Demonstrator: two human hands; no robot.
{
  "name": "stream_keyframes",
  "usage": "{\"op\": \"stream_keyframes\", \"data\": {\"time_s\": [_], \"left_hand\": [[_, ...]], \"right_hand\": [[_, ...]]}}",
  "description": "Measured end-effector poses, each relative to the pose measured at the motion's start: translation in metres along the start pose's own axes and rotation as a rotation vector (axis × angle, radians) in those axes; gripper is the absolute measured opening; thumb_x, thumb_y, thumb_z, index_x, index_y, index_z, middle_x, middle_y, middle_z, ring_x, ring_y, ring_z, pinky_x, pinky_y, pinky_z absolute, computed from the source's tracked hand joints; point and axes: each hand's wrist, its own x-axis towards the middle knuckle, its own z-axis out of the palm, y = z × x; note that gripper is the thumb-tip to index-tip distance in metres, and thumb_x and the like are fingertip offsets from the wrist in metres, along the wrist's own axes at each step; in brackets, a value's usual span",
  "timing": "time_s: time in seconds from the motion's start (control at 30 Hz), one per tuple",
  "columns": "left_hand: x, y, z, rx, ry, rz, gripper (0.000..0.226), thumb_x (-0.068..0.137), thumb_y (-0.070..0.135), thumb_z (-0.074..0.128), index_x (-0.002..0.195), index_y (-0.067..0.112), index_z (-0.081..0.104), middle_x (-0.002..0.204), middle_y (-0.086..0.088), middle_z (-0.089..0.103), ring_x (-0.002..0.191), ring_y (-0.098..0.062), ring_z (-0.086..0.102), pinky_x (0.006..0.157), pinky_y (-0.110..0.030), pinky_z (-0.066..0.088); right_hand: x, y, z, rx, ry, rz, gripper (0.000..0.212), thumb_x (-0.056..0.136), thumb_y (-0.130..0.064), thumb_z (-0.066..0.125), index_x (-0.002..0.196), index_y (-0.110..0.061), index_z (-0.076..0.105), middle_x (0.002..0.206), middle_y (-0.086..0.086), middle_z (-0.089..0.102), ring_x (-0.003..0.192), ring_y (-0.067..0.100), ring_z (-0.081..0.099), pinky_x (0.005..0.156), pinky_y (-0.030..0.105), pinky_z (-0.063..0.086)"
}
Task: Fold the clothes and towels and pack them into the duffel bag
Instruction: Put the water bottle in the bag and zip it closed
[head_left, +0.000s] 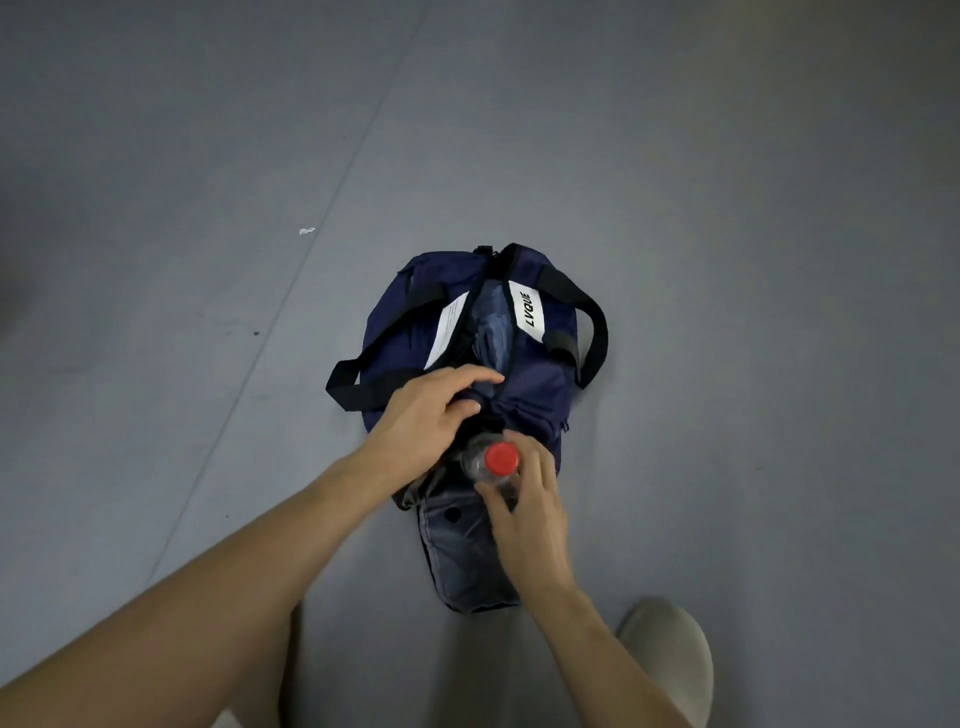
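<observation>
A dark blue duffel bag (535, 395) sits on the grey floor (727, 208) in the middle of the view, one end pointing toward the person. Its top zip is partly open, and blue-grey folded cloth (491, 332) shows inside the gap. A white label (527, 309) reading "LVQUE" lies just right of the opening. A black handle (348, 387) loops out on the left and another (592, 322) on the right.

The left hand (426, 415) rests on the near top of the bag, its fingers fairly straight and reaching to the near end of the zip opening; it grips nothing. The right hand (524, 509) holds a clear plastic bottle (480, 462) with a red cap (501, 459), fingers and thumb curled around its upper part. The bottle stands at the bag's near end, its lower part hidden by the dark fabric.

A grey flap (462, 551) of the bag lies flat on the floor, stretching nearer from that end. A beige shoe (670, 654) shows near right. A small white scrap (306, 230) lies far left on the floor.
</observation>
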Motion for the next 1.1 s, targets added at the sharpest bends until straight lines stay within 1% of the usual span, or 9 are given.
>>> {"op": "stream_keyframes", "data": {"time_s": [0.13, 0.27, 0.37, 0.47, 0.57, 0.7, 0.87, 1.0, 1.1], "left_hand": [[0.004, 0.004, -0.012, -0.057, -0.055, -0.040, 0.034, 0.098, 0.016, 0.061, 0.112, 0.047, 0.062, 0.104, 0.018, 0.064, 0.073, 0.006, 0.058, 0.075, -0.019, 0.046], [0.003, -0.004, -0.012, -0.100, -0.032, -0.045, 0.033, 0.097, 0.014, 0.061, 0.110, 0.044, 0.067, 0.107, 0.023, 0.064, 0.090, 0.009, 0.059, 0.081, -0.020, 0.049], [0.005, -0.007, -0.014, -0.154, -0.010, -0.074, 0.034, 0.097, 0.012, 0.062, 0.109, 0.043, 0.069, 0.106, 0.021, 0.065, 0.089, 0.007, 0.059, 0.078, -0.020, 0.047], [0.013, 0.005, -0.019, -0.231, 0.005, -0.084, 0.032, 0.096, 0.011, 0.062, 0.105, 0.041, 0.066, 0.100, 0.015, 0.065, 0.075, 0.003, 0.060, 0.068, -0.018, 0.045], [0.022, 0.024, -0.030, -0.298, -0.008, -0.058, 0.029, 0.097, 0.007, 0.060, 0.104, 0.036, 0.062, 0.093, 0.002, 0.064, 0.056, -0.001, 0.055, 0.055, -0.014, 0.044], [0.026, 0.021, -0.043, -0.229, -0.074, -0.049, 0.029, 0.097, 0.011, 0.061, 0.103, 0.040, 0.059, 0.095, 0.004, 0.062, 0.058, 0.004, 0.055, 0.061, -0.016, 0.042], [0.024, 0.011, -0.040, -0.106, -0.058, -0.084, 0.035, 0.095, 0.020, 0.065, 0.114, 0.050, 0.060, 0.107, 0.018, 0.061, 0.074, 0.001, 0.058, 0.069, -0.023, 0.047], [0.013, 0.014, -0.023, 0.123, -0.099, -0.070, 0.058, 0.089, 0.031, 0.072, 0.137, 0.050, 0.045, 0.118, 0.024, 0.054, 0.077, -0.003, 0.055, 0.082, -0.024, 0.047], [0.014, 0.011, -0.021, 0.186, -0.073, -0.147, 0.054, 0.091, 0.031, 0.072, 0.137, 0.039, 0.045, 0.112, 0.016, 0.051, 0.089, -0.009, 0.054, 0.087, -0.028, 0.045]], "right_hand": [[0.022, 0.007, 0.022, -0.136, -0.043, -0.001, 0.060, 0.094, -0.024, 0.065, 0.146, -0.033, 0.036, 0.147, -0.013, 0.041, 0.114, 0.020, 0.059, 0.081, 0.038, 0.055], [0.042, 0.011, 0.031, -0.269, -0.025, -0.041, 0.064, 0.095, -0.030, 0.064, 0.150, -0.026, 0.032, 0.147, -0.005, 0.046, 0.109, 0.024, 0.063, 0.074, 0.037, 0.054], [0.047, 0.009, 0.033, -0.296, -0.035, -0.051, 0.066, 0.095, -0.029, 0.063, 0.152, -0.028, 0.030, 0.148, -0.002, 0.047, 0.107, 0.025, 0.065, 0.073, 0.038, 0.054], [0.048, 0.011, 0.038, -0.321, 0.007, -0.092, 0.063, 0.095, -0.027, 0.062, 0.151, -0.024, 0.032, 0.145, 0.003, 0.049, 0.098, 0.026, 0.068, 0.068, 0.039, 0.056], [0.054, 0.006, 0.047, -0.347, 0.055, -0.120, 0.059, 0.094, -0.026, 0.063, 0.147, -0.019, 0.038, 0.138, 0.005, 0.053, 0.103, 0.028, 0.065, 0.072, 0.040, 0.058], [0.075, -0.003, 0.044, -0.318, 0.029, -0.018, 0.053, 0.094, -0.030, 0.063, 0.142, -0.018, 0.042, 0.132, 0.006, 0.054, 0.110, 0.033, 0.060, 0.079, 0.046, 0.054], [0.072, 0.001, 0.034, -0.143, 0.000, 0.057, 0.055, 0.091, -0.033, 0.069, 0.137, -0.031, 0.039, 0.124, 0.000, 0.064, 0.095, 0.022, 0.067, 0.083, 0.044, 0.054], [0.055, 0.009, 0.036, -0.090, 0.085, 0.022, 0.057, 0.089, -0.033, 0.071, 0.139, -0.031, 0.044, 0.137, -0.004, 0.051, 0.107, 0.021, 0.063, 0.083, 0.037, 0.052], [0.046, 0.011, 0.040, -0.095, 0.080, 0.056, 0.059, 0.094, -0.035, 0.065, 0.148, -0.035, 0.039, 0.143, -0.006, 0.049, 0.107, 0.018, 0.063, 0.080, 0.030, 0.047]]}}
